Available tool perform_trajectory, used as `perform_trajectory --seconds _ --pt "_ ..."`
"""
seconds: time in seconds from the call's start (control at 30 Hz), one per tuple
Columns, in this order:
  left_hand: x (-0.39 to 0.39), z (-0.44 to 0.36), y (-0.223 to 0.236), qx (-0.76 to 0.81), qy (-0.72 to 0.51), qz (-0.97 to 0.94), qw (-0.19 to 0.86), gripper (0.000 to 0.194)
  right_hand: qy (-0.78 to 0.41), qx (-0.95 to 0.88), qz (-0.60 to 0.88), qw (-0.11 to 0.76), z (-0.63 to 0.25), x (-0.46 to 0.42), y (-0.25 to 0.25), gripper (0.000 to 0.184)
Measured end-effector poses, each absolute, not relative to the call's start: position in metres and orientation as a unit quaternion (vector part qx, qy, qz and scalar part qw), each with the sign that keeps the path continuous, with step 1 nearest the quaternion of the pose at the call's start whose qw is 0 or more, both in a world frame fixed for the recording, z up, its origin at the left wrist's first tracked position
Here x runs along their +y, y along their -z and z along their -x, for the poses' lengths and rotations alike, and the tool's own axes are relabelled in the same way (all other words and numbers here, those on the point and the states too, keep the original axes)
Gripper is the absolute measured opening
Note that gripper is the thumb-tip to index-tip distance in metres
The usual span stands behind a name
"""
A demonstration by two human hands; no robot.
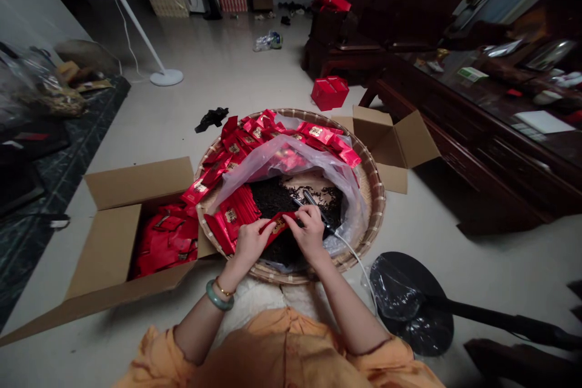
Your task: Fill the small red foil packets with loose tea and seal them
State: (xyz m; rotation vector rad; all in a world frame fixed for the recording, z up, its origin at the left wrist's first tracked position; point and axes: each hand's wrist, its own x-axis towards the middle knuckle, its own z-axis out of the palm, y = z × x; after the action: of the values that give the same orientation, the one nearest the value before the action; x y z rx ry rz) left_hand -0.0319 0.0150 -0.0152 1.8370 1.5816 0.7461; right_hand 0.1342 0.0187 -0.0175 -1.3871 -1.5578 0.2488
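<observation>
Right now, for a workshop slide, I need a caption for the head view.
Left hand and right hand pinch a red packet over dark loose tea in a woven basket.

Red sachets (318, 132) with gold labels (231, 215), near-black tea leaves (273, 203), orange sleeve (154, 364), green bangle (220, 295)

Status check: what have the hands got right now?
Left hand, right hand pinching a red sachet. Black corded tool along right hand. Dark loose leaves below in a round bamboo tray. Clear plastic bag bunched beyond, not blocking.
</observation>
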Motion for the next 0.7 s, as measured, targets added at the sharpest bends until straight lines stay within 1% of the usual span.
perform_trajectory --seconds 0.13,0.2,0.27,0.37,0.43,0.47,0.57,0.63,0.7 --pt "0.018 0.032 0.014 0.588 -0.275 -0.703 0.289 0.026 -0.092 -0.681 0.551 0.473 -0.140 0.017 0.012 0.016" --pt "0.021 0.032 0.013 0.589 -0.302 -0.680 0.315 0.023 -0.095 -0.674 0.562 0.470 -0.143 0.017 0.012 0.017" --pt "0.024 0.033 0.013 0.590 -0.341 -0.634 0.365 0.023 -0.122 -0.640 0.587 0.480 -0.145 0.017 0.013 0.020" --pt "0.028 0.035 0.011 0.571 -0.398 -0.504 0.512 0.034 -0.233 -0.576 0.608 0.495 -0.148 0.018 0.013 0.024" --pt "0.029 0.037 0.009 0.536 -0.423 -0.407 0.607 0.046 -0.358 -0.563 0.569 0.481 -0.151 0.018 0.009 0.025" --pt "0.029 0.038 0.008 0.519 -0.428 -0.374 0.638 0.050 -0.421 -0.568 0.535 0.463 -0.153 0.018 0.006 0.026" --pt "0.028 0.042 0.004 0.491 -0.423 -0.349 0.677 0.055 -0.560 -0.592 0.427 0.393 -0.159 0.017 -0.005 0.035" --pt "0.028 0.044 0.002 0.479 -0.402 -0.352 0.697 0.056 -0.604 -0.599 0.382 0.362 -0.161 0.017 -0.009 0.041" --pt "0.028 0.046 0.001 0.471 -0.386 -0.350 0.712 0.054 -0.624 -0.594 0.369 0.350 -0.161 0.018 -0.010 0.042"
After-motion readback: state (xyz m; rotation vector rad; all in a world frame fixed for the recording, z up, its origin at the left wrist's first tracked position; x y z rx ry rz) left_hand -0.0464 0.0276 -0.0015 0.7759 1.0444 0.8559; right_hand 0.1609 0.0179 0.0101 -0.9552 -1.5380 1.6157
